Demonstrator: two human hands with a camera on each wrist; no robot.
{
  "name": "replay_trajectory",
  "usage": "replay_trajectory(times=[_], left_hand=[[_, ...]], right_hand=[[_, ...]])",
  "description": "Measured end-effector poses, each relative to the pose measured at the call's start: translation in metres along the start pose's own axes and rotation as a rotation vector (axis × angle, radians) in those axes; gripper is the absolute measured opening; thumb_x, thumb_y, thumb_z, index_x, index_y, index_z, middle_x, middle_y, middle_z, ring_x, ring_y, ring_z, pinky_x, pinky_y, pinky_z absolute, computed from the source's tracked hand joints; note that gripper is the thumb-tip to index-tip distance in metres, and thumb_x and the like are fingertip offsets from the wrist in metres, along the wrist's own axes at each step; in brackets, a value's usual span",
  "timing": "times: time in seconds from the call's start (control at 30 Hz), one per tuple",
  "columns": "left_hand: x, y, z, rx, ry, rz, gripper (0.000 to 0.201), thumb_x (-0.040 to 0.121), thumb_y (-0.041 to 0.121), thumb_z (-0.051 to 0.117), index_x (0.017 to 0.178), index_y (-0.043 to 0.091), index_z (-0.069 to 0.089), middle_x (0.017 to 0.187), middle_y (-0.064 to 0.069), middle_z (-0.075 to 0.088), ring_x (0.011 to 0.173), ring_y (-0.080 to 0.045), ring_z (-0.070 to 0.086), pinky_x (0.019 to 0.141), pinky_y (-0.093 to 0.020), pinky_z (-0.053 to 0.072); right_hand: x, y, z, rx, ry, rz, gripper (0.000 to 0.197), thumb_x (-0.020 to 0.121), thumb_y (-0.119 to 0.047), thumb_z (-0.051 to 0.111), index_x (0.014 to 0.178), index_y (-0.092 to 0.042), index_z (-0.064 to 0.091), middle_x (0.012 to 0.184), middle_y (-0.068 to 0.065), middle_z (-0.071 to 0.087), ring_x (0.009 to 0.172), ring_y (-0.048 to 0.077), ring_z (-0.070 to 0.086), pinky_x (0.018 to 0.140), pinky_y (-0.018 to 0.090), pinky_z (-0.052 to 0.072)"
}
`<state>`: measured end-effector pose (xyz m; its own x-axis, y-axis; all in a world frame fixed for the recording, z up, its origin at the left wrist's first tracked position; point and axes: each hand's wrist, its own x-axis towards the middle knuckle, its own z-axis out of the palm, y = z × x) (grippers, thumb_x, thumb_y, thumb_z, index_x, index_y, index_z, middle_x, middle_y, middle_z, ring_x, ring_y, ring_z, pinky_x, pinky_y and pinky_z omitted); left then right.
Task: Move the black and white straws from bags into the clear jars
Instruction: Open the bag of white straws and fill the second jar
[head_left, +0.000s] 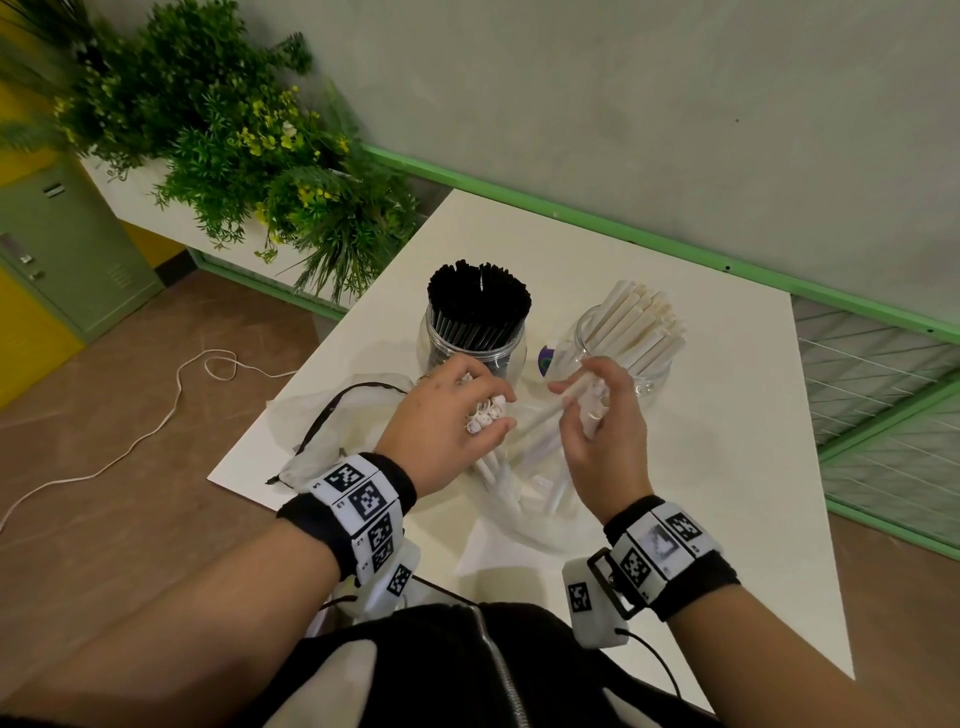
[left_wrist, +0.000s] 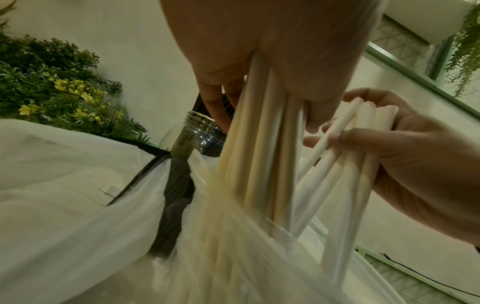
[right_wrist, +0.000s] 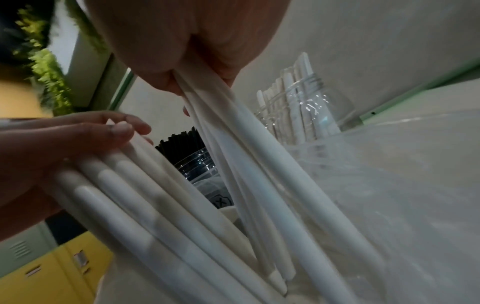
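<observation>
My left hand grips a bundle of white straws whose lower ends stay inside a clear plastic bag on the table. My right hand holds a second bunch of white straws rising from the same bag. Behind the hands stand two clear jars: the left jar packed with black straws, the right jar partly filled with white straws. The left wrist view shows the left hand's bundle and the right hand's bunch. Both bunches appear in the right wrist view.
An empty, limp bag with a black drawstring lies left of the hands on the white table. A small purple and green round thing sits between the jars. Green plants stand beyond the table's left edge, a wall behind.
</observation>
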<state>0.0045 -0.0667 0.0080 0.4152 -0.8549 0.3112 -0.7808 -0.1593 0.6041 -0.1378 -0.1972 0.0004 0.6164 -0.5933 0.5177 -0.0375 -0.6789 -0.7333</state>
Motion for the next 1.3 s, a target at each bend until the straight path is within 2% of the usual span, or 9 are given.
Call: replay_trajectory(times=[0.1, 0.17, 0.27, 0.37, 0.43, 0.53, 0.7, 1.03, 1.3], left_hand=[[0.001, 0.002, 0.000, 0.009, -0.017, 0.000, 0.033, 0.084, 0.049, 0.054, 0.106, 0.026, 0.065, 0.105, 0.006, 0.050, 0.092, -0.013, 0.054, 0.084, -0.035, 0.048], [0.001, 0.002, 0.000, 0.009, -0.025, -0.004, 0.034, 0.083, 0.050, 0.053, 0.106, 0.027, 0.065, 0.106, 0.006, 0.050, 0.093, -0.013, 0.055, 0.084, -0.036, 0.048], [0.003, 0.004, 0.000, 0.009, -0.028, -0.005, 0.034, 0.083, 0.049, 0.053, 0.106, 0.027, 0.065, 0.106, 0.006, 0.050, 0.094, -0.013, 0.055, 0.084, -0.034, 0.048], [0.004, 0.007, 0.001, 0.011, -0.022, -0.002, 0.035, 0.082, 0.049, 0.052, 0.106, 0.026, 0.065, 0.106, 0.005, 0.052, 0.094, -0.014, 0.055, 0.084, -0.031, 0.047], [0.004, 0.009, 0.000, 0.013, -0.027, -0.010, 0.035, 0.082, 0.049, 0.052, 0.105, 0.026, 0.065, 0.106, 0.006, 0.051, 0.093, -0.014, 0.055, 0.084, -0.029, 0.045], [0.006, 0.010, -0.001, 0.017, -0.039, -0.020, 0.028, 0.084, 0.042, 0.060, 0.106, 0.026, 0.065, 0.106, 0.006, 0.051, 0.093, -0.013, 0.054, 0.084, -0.027, 0.044], [0.011, 0.016, 0.001, -0.061, -0.042, -0.062, 0.023, 0.085, 0.025, 0.068, 0.107, 0.023, 0.064, 0.109, 0.004, 0.047, 0.092, -0.012, 0.053, 0.084, -0.023, 0.042], [0.023, 0.021, 0.000, -0.048, -0.018, -0.097, 0.026, 0.086, 0.020, 0.068, 0.111, 0.024, 0.063, 0.115, 0.005, 0.049, 0.096, -0.008, 0.052, 0.085, -0.012, 0.034], [0.024, 0.027, 0.004, 0.034, -0.077, -0.055, 0.031, 0.088, 0.023, 0.065, 0.118, 0.023, 0.059, 0.118, 0.004, 0.048, 0.102, -0.013, 0.052, 0.087, -0.023, 0.042]], right_hand=[[-0.003, 0.006, -0.005, 0.028, 0.049, 0.030, 0.036, 0.092, -0.011, 0.046, 0.114, -0.039, 0.037, 0.106, 0.008, 0.063, 0.093, -0.003, 0.061, 0.077, 0.022, 0.044], [-0.005, 0.007, -0.007, 0.014, 0.076, 0.000, 0.030, 0.093, -0.007, 0.046, 0.113, -0.029, 0.040, 0.103, 0.013, 0.061, 0.102, 0.011, 0.060, 0.087, 0.015, 0.040], [-0.011, 0.011, -0.005, -0.024, 0.078, 0.004, 0.033, 0.092, -0.001, 0.048, 0.117, -0.021, 0.041, 0.106, 0.014, 0.058, 0.101, 0.008, 0.057, 0.088, 0.011, 0.039], [-0.020, 0.017, -0.003, 0.003, 0.049, 0.137, 0.048, 0.091, 0.000, 0.049, 0.125, -0.033, 0.039, 0.113, 0.005, 0.060, 0.106, 0.018, 0.061, 0.090, 0.022, 0.048], [-0.021, 0.017, -0.006, 0.074, 0.071, 0.264, 0.054, 0.091, 0.003, 0.051, 0.120, -0.042, 0.041, 0.108, -0.006, 0.066, 0.103, 0.009, 0.064, 0.086, 0.015, 0.048], [-0.015, 0.018, -0.009, 0.147, 0.090, 0.347, 0.049, 0.091, 0.002, 0.052, 0.109, -0.043, 0.045, 0.100, -0.005, 0.070, 0.095, 0.007, 0.068, 0.084, 0.027, 0.053], [0.011, 0.004, -0.018, 0.206, 0.113, 0.236, 0.054, 0.093, 0.006, 0.046, 0.125, -0.035, 0.032, 0.096, -0.009, 0.066, 0.092, 0.014, 0.069, 0.081, 0.020, 0.050], [0.101, -0.046, -0.083, 0.390, 0.381, -0.034, 0.047, 0.090, 0.013, 0.038, 0.125, -0.017, 0.027, 0.100, 0.010, 0.052, 0.091, 0.037, 0.067, 0.088, 0.054, 0.052], [0.126, -0.029, -0.085, 0.253, 0.556, -0.025, 0.044, 0.087, 0.008, 0.037, 0.121, -0.018, 0.030, 0.102, 0.002, 0.055, 0.093, 0.026, 0.069, 0.088, 0.049, 0.053]])
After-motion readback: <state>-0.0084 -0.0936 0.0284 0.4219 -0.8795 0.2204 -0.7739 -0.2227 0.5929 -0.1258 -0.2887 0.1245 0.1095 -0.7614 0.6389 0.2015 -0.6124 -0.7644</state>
